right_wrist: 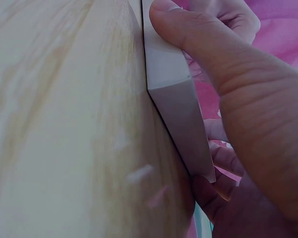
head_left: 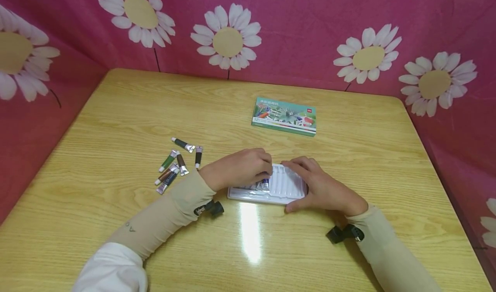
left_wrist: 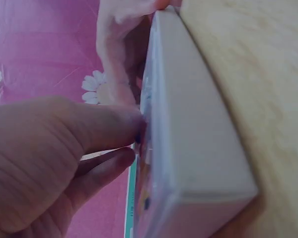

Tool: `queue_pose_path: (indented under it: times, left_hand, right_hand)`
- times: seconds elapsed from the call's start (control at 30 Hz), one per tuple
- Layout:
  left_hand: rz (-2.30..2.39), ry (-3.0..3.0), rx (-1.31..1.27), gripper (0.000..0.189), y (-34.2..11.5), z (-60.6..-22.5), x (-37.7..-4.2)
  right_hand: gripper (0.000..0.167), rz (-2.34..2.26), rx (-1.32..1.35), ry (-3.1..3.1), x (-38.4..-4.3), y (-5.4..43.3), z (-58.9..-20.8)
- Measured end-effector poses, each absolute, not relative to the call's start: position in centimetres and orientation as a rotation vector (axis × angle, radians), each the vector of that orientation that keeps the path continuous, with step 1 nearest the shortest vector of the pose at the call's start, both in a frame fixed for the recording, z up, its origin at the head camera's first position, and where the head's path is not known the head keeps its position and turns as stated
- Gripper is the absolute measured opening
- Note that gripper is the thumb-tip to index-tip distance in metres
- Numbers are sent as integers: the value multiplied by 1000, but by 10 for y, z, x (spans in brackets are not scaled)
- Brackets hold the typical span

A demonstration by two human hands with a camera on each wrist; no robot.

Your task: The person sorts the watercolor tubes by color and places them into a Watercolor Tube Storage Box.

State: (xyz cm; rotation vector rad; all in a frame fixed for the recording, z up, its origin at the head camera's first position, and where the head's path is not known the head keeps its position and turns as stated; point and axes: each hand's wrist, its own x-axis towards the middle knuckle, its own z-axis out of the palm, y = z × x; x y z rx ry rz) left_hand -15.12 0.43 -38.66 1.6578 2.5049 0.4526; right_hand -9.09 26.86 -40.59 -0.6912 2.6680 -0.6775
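Observation:
A white plastic paint tray with narrow slots lies on the table. Several paint tubes fill its left part, while bare slots show on the right. Over the tubes, my left hand bends its fingers down and pinches a blue-capped paint tube, mostly hidden by the fingers. In the left wrist view the thumb and a finger meet at the tray's upper face. My right hand grips the tray's right end, thumb on the near side wall and fingers round the far corner.
Left of the tray lie several loose paint tubes, among them a green tube, a brown tube and a black tube. Behind the tray is a green illustrated box. Pink flowered cloth hangs around the wooden table.

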Motion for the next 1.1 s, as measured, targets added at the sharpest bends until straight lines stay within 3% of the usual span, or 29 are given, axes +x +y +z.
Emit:
queue_pose_path:
  times: [0.73,0.9,1.1]
  left_hand:
    - [385,2458,1674,23,1,-378,-151]
    - [408,2434,1627,18,1,-378,-151]
    - [374,2429,1533,24,2,-377,-150]
  right_hand:
    - [115,-672,-687,2674,-90,269,-406]
    - [115,-672,-679,2666,-90,268,-406]
    - [115,-671,-683,2666,-91,267,-405]
